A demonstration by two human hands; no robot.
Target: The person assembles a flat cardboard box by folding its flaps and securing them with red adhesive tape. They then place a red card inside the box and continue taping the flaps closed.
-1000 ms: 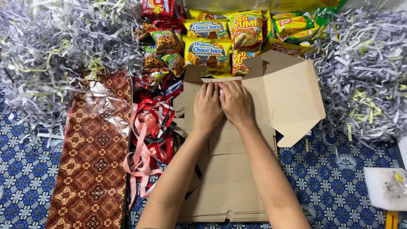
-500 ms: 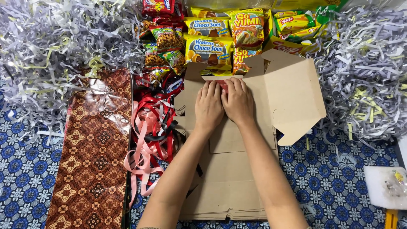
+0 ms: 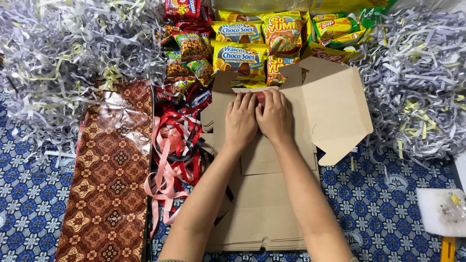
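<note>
A flat brown cardboard box blank (image 3: 264, 204) lies unfolded on the patterned floor mat, its flaps spread to the right and far side. My left hand (image 3: 240, 121) and my right hand (image 3: 275, 116) rest side by side, palms down, on the far fold of the cardboard. The fingers press together over something small and red (image 3: 260, 97) that peeks out between the two hands; what it is cannot be made out. Neither hand lifts anything off the cardboard.
Yellow and red snack packets (image 3: 252, 43) are piled at the far edge. Heaps of shredded grey paper (image 3: 68, 53) sit at both far corners. Red and pink ribbons (image 3: 174, 145) and a brown patterned wrapping sheet (image 3: 111, 179) lie left. A white object (image 3: 439, 211) sits at right.
Both hands have slid slightly further forward along the cardboard's far fold, staying pressed together. Nothing else has moved.
</note>
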